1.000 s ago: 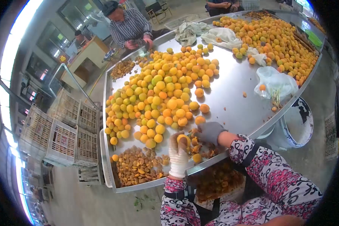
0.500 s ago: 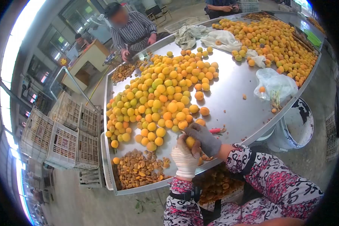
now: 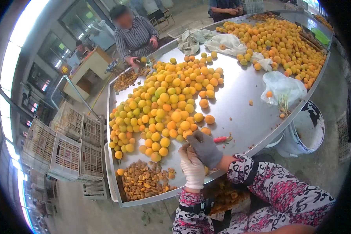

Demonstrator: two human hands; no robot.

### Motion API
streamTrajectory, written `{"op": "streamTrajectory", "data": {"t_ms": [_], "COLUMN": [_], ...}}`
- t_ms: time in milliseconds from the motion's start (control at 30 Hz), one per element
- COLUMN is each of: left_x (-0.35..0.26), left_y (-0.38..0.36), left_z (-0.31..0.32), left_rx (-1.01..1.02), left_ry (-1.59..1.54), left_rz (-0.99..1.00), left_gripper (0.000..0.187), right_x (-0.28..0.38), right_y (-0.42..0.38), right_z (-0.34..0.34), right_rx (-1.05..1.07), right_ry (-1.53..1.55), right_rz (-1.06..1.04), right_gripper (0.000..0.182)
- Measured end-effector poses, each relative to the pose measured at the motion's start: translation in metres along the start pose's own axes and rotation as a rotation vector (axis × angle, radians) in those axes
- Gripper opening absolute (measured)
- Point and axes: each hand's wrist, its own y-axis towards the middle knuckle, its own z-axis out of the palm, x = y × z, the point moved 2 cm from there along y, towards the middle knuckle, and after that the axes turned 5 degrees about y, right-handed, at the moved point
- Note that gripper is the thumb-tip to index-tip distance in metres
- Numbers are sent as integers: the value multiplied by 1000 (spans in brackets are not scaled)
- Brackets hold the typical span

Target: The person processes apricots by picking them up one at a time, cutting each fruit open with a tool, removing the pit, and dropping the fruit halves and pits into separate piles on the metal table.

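In goes the right hand [image 3: 206, 147], now up against the left hand [image 3: 192, 167], and the apricot between them vanishes from view, just nearside of the apricot heap [image 3: 162, 97]! Right fingers clamp the red-handled tool [image 3: 221, 139], likely palmed to free fingertips; left's grip, can't tell.

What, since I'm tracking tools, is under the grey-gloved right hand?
A red object shows beside the right hand; whether it continues underneath is hidden. Anything between that hand and the left hand is covered too.
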Motion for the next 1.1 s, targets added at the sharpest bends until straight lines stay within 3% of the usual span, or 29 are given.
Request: {"op": "streamTrajectory", "data": {"t_ms": [33,167,233,267,333,400,433,467,533,567,600,633,667,700,733,767,800,900,1000,1067,1100], "left_x": [2,39,22,33,60,39,29,58,59,64,79,90,86,76,73,88,84,75,74,71,71], "left_y": [-1,-4,-2,-2,-9,-8,-6,1,5,6,5,6,6,6,9,7,13,9,10,11,12], "left_z": [1,8,16,21,25,-1,3,5,-7,-6,-5,-8,-13,-21,-27,-35,-41,-44,-44,-42,-41], "left_rx": [30,89,119,113,263,264,353,266,639,625,336,72,68,101,137,116,402,181,171,179,186], "left_ry": [-96,-326,-1192,-1184,-320,246,-515,-1225,-1736,-1727,-1219,-711,-709,-851,-996,-964,-1261,-1053,-1011,-1024,-1026], "left_rz": [-187,-251,-798,-812,-12,153,-228,-655,-702,-704,-648,-558,-563,-653,-738,-671,-697,-736,-743,-745,-737], "left_gripper": [34,39,40,40,36,38,46,46,51,51,48,66,66,66,67,64,65,67,68,66,65], "right_x": [0,-3,8,5,-10,-44,-44,-37,-26,-23,-28,-34,-38,-41,-40,-35,-32,-17,-7,-34,-40], "right_y": [0,0,-2,0,4,26,30,29,17,15,10,6,-1,-10,-19,-29,-37,-48,-42,-24,-8], "right_z": [0,3,2,1,-1,-14,-28,-40,-41,-39,-37,-33,-29,-19,-12,-3,-1,4,-1,-15,-19], "right_rx": [-45,-37,72,75,24,94,162,226,282,322,327,465,603,738,736,854,943,1049,1186,912,765], "right_ry": [-123,-257,-391,-387,-389,-461,-373,-289,-160,-44,-34,-156,-282,-318,-317,-478,-625,-746,-839,-641,-788], "right_rz": [-74,-127,-344,-329,-316,-508,-425,-351,-339,-357,-348,-489,-626,-585,-580,-192,207,273,184,-76,-2], "right_gripper": [17,22,25,25,21,21,15,12,21,31,31,30,29,40,40,46,52,61,52,45,40]}}
